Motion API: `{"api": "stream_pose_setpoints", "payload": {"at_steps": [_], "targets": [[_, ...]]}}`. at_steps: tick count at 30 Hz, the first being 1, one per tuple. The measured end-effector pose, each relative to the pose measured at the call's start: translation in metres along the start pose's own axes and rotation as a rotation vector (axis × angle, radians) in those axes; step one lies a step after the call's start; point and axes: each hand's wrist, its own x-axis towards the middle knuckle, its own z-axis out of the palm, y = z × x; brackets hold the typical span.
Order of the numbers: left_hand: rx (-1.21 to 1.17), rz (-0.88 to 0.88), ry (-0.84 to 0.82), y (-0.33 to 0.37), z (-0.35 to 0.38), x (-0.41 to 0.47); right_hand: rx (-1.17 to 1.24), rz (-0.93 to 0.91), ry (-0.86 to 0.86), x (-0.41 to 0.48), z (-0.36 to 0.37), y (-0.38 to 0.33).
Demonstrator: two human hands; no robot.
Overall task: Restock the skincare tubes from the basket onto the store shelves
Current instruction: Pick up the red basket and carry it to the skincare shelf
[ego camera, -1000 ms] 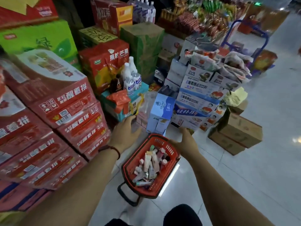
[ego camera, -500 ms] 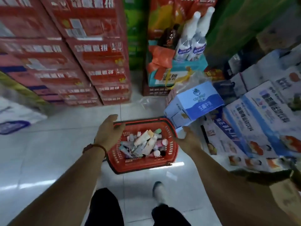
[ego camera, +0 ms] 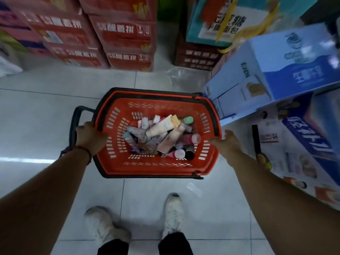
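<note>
left hand [ego camera: 91, 138] gripping red basket [ego camera: 147, 171] by left rim, right hand [ego camera: 227, 143] touching right rim, grasp unclear; tubes [ego camera: 161, 127] lying piled inside

- Blue carton [ego camera: 287, 70]: blue and white, tilted.
- Floor [ego camera: 46, 115]: pale glossy tiles, dark grout lines; streak of reflected light well left of the blue carton.
- Red cartons [ego camera: 127, 39]: stacked, left of the blue carton.
- Teal box [ego camera: 200, 19]: behind the blue carton, yellow strap.
- Printed cases [ego camera: 309, 144]: just below the blue carton.
</note>
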Motion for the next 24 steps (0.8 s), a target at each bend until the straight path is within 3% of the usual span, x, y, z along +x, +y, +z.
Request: {"api": "stream_pose_setpoints", "payload": {"at_steps": [6,11,18,24], "targets": [[-0.215,-0.109,0.019,-0.016,0.026,0.035,0.232,0.091,0.016,0.059,0.047,0.033],[-0.453,-0.200,0.019,-0.023,-0.001,0.021,0.476,0.199,-0.033,0.064,0.048,0.022],[-0.654,-0.364,0.175,-0.091,-0.127,-0.049,0.507,0.067,-0.168,0.017,0.068,-0.068],[-0.809,-0.423,0.331,-0.175,-0.300,-0.163,0.415,-0.058,-0.317,-0.151,0.108,-0.221]]}}
